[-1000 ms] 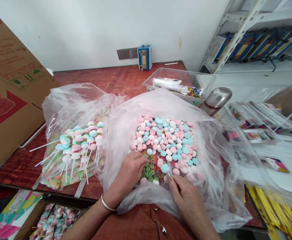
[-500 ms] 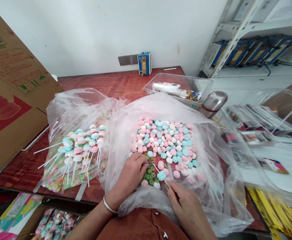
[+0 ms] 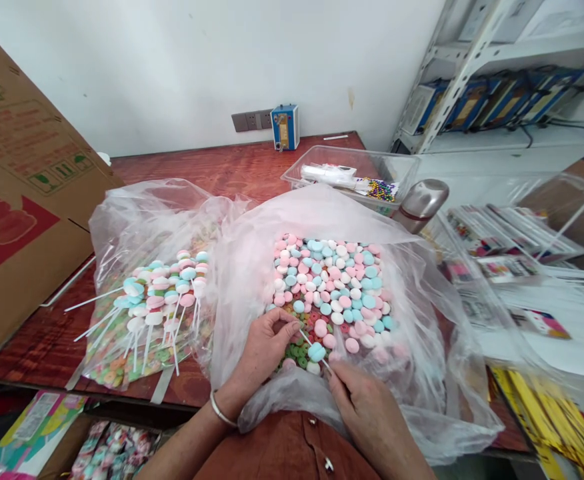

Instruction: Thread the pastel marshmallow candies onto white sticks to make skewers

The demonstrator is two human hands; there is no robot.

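Observation:
My right hand [image 3: 367, 407] pinches the lower part of a white lollipop stick [image 3: 327, 365], which has a blue marshmallow candy [image 3: 317, 352] threaded on it. The stick's bare upper end points toward my left hand [image 3: 269, 340], whose thumb and fingers are pinched together at its tip; what lies between them is hidden. Below both hands is an open clear plastic bag [image 3: 252, 267] holding pink, white and blue candies [image 3: 345, 301]. Green ring gummies [image 3: 299, 353] and red ones lie in the gap nearest my hands.
Finished candy sticks [image 3: 155, 301] rest on another bag of ring gummies [image 3: 117, 373] to the left. A cardboard box [image 3: 27, 167] stands at far left. Behind are a plastic tray [image 3: 297, 175] and a steel flask [image 3: 425, 200]. White sticks and cards [image 3: 512, 233] lie at right.
My left fingers and the stick's upper end have come together. The blue candy and my right hand have shifted slightly left. The whole view has moved a little.

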